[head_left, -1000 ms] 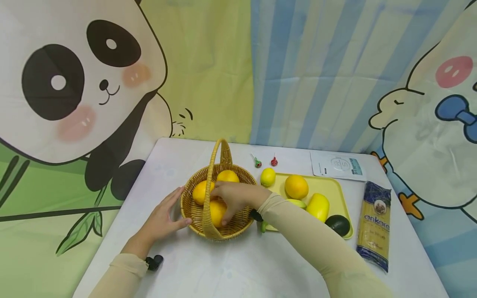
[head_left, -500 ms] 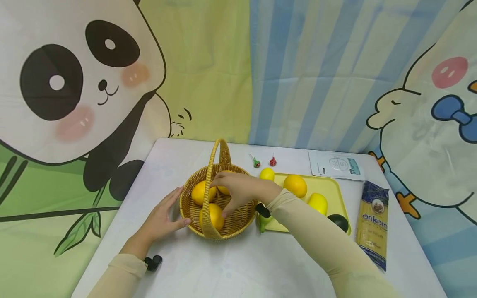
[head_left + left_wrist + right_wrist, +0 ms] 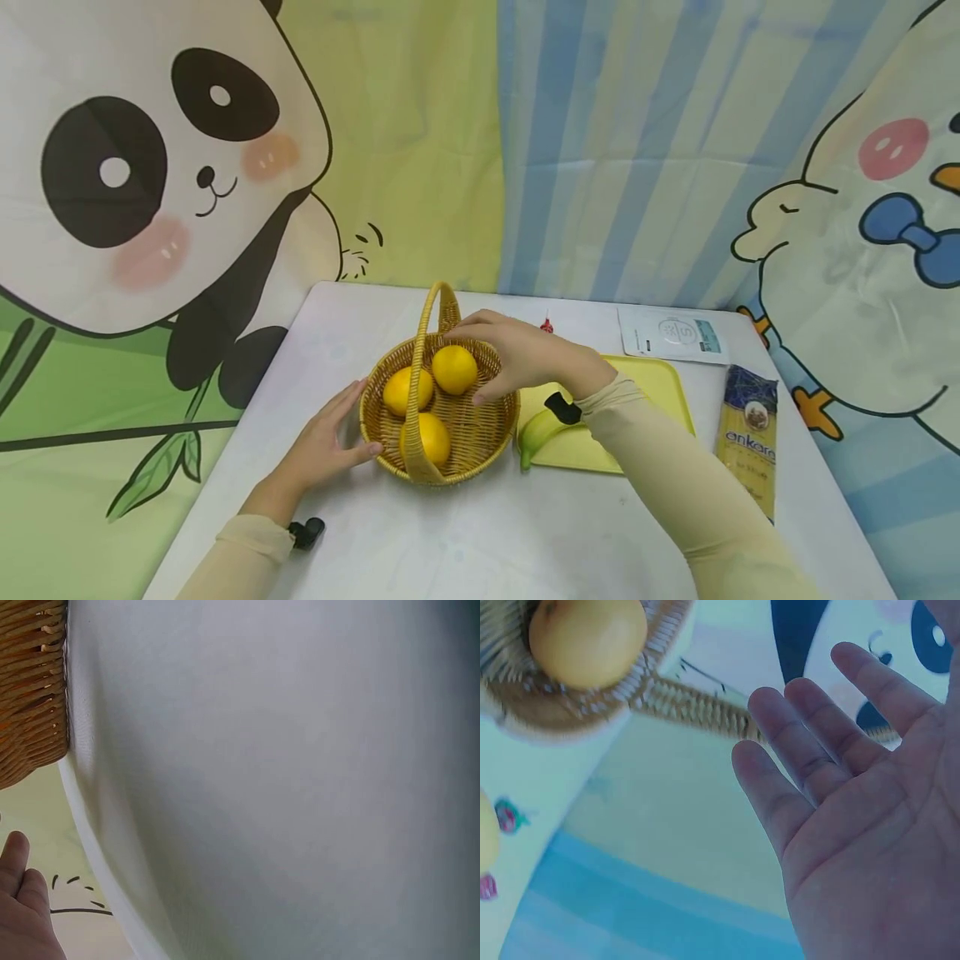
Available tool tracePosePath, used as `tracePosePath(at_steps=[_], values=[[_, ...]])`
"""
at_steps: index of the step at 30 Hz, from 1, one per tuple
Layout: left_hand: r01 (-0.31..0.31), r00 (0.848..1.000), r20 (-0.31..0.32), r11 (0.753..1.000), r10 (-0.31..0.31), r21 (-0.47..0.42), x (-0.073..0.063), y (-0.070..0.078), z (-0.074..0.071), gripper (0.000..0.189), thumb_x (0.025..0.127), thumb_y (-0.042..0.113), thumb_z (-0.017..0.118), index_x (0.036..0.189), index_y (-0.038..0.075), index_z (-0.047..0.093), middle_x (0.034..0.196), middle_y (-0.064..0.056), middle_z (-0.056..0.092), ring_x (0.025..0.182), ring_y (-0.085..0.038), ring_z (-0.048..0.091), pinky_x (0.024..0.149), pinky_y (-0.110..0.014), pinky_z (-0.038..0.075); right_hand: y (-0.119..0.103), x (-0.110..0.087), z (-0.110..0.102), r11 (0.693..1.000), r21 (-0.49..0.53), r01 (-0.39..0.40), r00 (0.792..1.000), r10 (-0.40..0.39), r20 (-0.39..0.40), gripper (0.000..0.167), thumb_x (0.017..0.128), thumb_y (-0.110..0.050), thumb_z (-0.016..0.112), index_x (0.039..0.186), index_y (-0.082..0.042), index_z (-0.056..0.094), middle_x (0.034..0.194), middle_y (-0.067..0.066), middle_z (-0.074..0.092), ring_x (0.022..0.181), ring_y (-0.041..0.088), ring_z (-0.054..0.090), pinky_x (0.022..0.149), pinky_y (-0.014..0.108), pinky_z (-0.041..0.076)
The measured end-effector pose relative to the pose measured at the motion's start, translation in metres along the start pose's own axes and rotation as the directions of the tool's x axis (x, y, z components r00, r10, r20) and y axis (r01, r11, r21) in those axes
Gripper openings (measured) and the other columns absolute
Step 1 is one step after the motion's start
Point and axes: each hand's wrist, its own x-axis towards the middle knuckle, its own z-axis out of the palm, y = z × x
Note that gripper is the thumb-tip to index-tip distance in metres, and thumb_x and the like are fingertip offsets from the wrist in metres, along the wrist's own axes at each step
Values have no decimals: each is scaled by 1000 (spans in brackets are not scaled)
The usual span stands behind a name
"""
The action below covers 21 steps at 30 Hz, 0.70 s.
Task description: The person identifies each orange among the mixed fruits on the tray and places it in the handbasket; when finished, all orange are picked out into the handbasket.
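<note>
A round wicker basket (image 3: 480, 454) with a tall handle (image 3: 420, 367) holds three oranges. One orange (image 3: 454, 369) lies at the back, another orange (image 3: 397, 393) at the left, and the third orange (image 3: 437, 440) at the front, partly behind the handle. My left hand (image 3: 318, 446) is at the basket's left side, thumb and fingers spread at its rim. Above the basket's right side is my right hand (image 3: 521, 354), holding nothing. In the right wrist view its fingers (image 3: 772, 791) are extended and apart, with the back orange (image 3: 589, 637) beyond them.
Right of the basket lies a yellow tray (image 3: 663, 387) with a green banana (image 3: 538, 435); my right arm hides much of it. A white packet (image 3: 671, 335) and an ankara pasta bag (image 3: 750, 437) lie farther right. A red lollipop (image 3: 547, 323) is behind.
My right hand has let go of the front orange, lifted out of the basket and moved right and back. The back orange now shows fully. My left hand stays at the rim.
</note>
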Motion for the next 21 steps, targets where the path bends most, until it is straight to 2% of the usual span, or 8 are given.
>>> tracePosePath(at_steps=[3, 6, 12, 17, 19, 21], values=[[4, 1000, 4, 1000, -4, 2, 0, 0, 0, 113, 78, 55, 88, 168, 27, 24, 172, -17, 30, 156, -46, 31, 122, -73, 30, 5, -9, -9, 1000, 13, -7, 999, 7, -38, 93, 79, -46, 91, 158, -27, 46, 161, -3, 43, 148, 19, 44, 121, 44, 45], [4, 1000, 3, 1000, -5, 6, 0, 0, 1, 113, 79, 55, 88, 168, 27, 24, 172, -17, 30, 156, -46, 31, 122, -72, 30, 10, -19, -17, 999, 36, -24, 997, 27, -72, 94, 79, -47, 91, 159, -28, 44, 163, -2, 40, 141, 20, 50, 111, 44, 53], [3, 1000, 4, 1000, -3, 7, 0, 1, 0, 113, 79, 55, 87, 168, 26, 24, 171, -18, 30, 156, -46, 31, 121, -73, 31, 19, -37, -28, 995, 79, -65, 985, 76, -153, 94, 80, -49, 90, 159, -28, 44, 165, -1, 38, 142, 25, 50, 105, 47, 56], [-10, 1000, -4, 1000, 10, 8, 1, -1, 1, 113, 78, 54, 88, 168, 28, 24, 171, -18, 31, 156, -46, 32, 121, -73, 31, 26, -48, -34, 992, 98, -83, 973, 102, -208, 93, 79, -49, 90, 158, -31, 45, 165, 0, 39, 146, 26, 46, 109, 51, 53], [-13, 1000, -7, 1000, 13, 10, 1, -1, 1, 113, 78, 53, 88, 168, 28, 25, 171, -18, 32, 155, -46, 33, 121, -73, 31, 29, -52, -36, 991, 102, -91, 967, 113, -229, 92, 79, -49, 91, 157, -32, 45, 165, 0, 39, 151, 27, 42, 117, 54, 46], [-13, 1000, -7, 1000, 13, 12, 1, -1, 1, 113, 78, 53, 88, 168, 28, 25, 171, -18, 32, 156, -46, 33, 121, -72, 31, 32, -56, -40, 988, 117, -101, 961, 128, -246, 91, 79, -47, 91, 157, -32, 46, 166, 1, 38, 153, 28, 40, 120, 57, 43]])
